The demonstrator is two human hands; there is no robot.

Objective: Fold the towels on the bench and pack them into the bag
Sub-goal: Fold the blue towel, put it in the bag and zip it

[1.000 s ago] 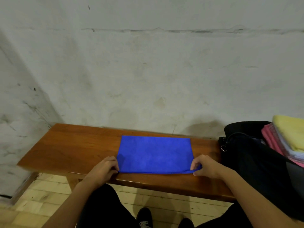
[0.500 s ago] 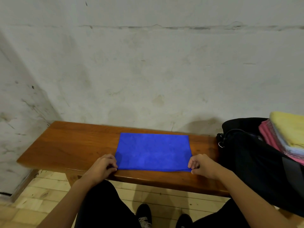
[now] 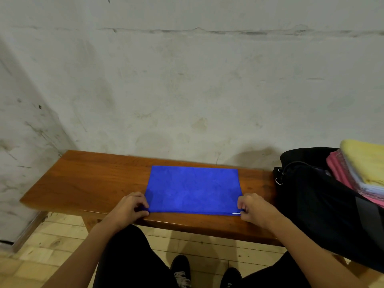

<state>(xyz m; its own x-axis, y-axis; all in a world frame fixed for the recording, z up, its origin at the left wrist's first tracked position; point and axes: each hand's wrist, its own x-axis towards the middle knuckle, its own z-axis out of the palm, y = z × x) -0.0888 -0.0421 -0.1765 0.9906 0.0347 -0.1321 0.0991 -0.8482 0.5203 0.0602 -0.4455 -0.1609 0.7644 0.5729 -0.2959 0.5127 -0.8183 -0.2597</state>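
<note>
The blue towel (image 3: 193,190) lies flat on the wooden bench (image 3: 93,183), left of the black bag (image 3: 324,204); the left hand (image 3: 128,208) and right hand (image 3: 255,208) each pinch one near corner. To fold well, both corners should probably rise together and meet the far edge squarely, keeping the crease straight.

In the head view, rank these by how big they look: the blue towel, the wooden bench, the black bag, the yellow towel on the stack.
1. wooden bench
2. black bag, cut off at the right edge and nearer the camera, so its true size is unsure
3. blue towel
4. yellow towel, also cropped by the frame edge
</note>
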